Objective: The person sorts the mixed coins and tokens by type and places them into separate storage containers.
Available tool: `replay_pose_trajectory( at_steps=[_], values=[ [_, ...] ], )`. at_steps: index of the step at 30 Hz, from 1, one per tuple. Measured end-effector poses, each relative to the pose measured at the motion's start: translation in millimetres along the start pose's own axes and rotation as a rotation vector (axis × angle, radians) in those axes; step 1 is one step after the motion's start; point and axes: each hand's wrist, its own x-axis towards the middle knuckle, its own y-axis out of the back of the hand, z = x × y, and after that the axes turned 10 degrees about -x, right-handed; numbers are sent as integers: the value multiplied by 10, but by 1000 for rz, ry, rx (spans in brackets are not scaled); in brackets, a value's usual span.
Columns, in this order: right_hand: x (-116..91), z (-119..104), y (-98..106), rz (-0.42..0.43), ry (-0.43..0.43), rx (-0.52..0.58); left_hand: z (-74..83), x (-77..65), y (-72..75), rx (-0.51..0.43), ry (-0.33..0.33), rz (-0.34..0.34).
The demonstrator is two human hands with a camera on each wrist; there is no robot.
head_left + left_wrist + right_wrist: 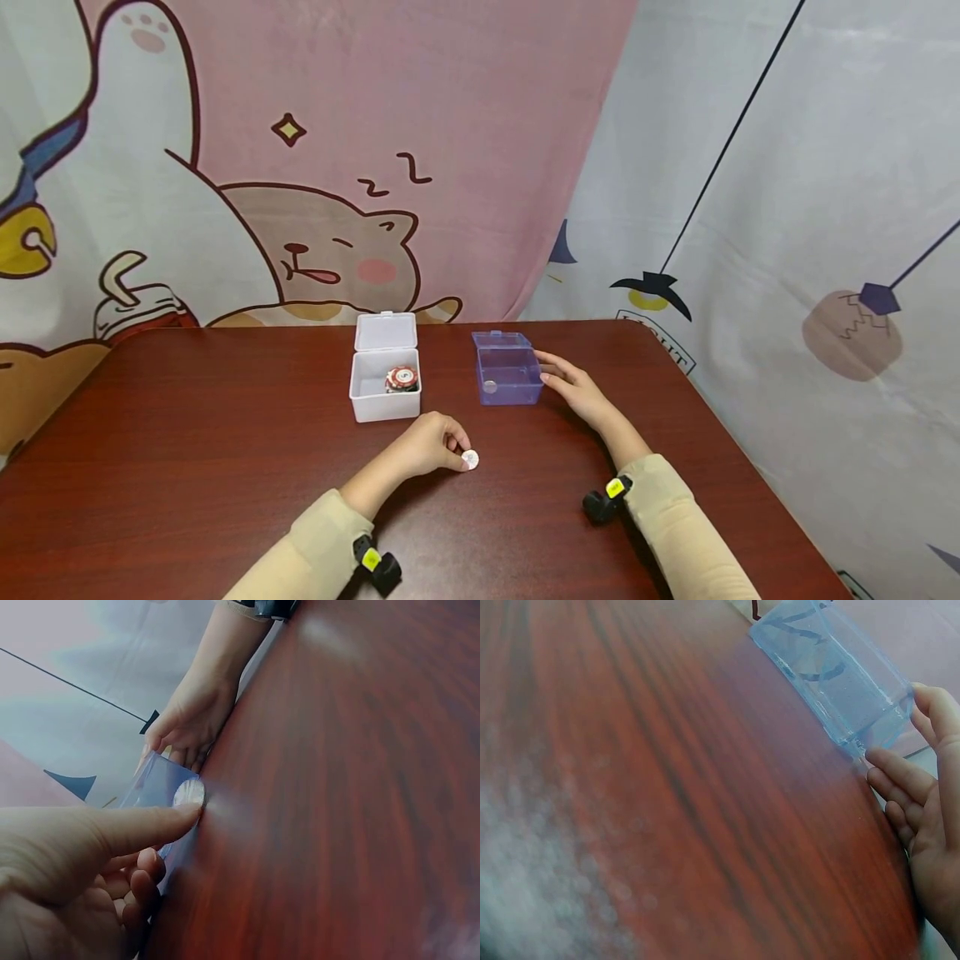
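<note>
In the head view my left hand (431, 446) pinches a pale, shiny coin (469, 459) between thumb and fingers above the table, in front of the two boxes. The left wrist view shows the thumb on the face of this coin (190, 793). A clear blue plastic box (510, 395) stands beyond it with its lid raised; one small round silvery coin (490, 387) lies inside at the left. My right hand (573, 390) touches that box's right side, fingers mostly straight. In the right wrist view, its fingertips meet the end of the blue box (832, 682).
Left of the blue box stands a white plastic box (385, 408), lid up, holding stacked poker chips (402, 378) at its right side. The dark red wooden table (187, 467) ends at a printed cloth backdrop (480, 125).
</note>
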Motion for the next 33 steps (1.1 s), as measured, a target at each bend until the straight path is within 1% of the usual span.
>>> replay_pose_trajectory(
  at_steps=[4,9,13,16,20,24,29,33],
  values=[
    [5,-5,-3,-1,-2,4,-13,-8,4,7,-30,5],
    [8,-8,-7,-3,-12,0,-7,-11,-15,-18,-47,-7],
    [5,-5,-5,0,-14,-5,15,-7,-59,39,-67,-22],
    [4,-5,0,1,-14,-1,42,-8,-90,108,-53,-20],
    [5,-6,7,3,-13,-1,90,-9,-111,145,-22,1],
    [5,-6,9,2,-17,-2,107,-7,-114,143,1,8],
    [4,-1,1,2,-15,-1,74,-4,-116,141,10,7],
    [4,-4,-4,4,-11,-10,63,-2,-114,96,20,17]
  ],
)
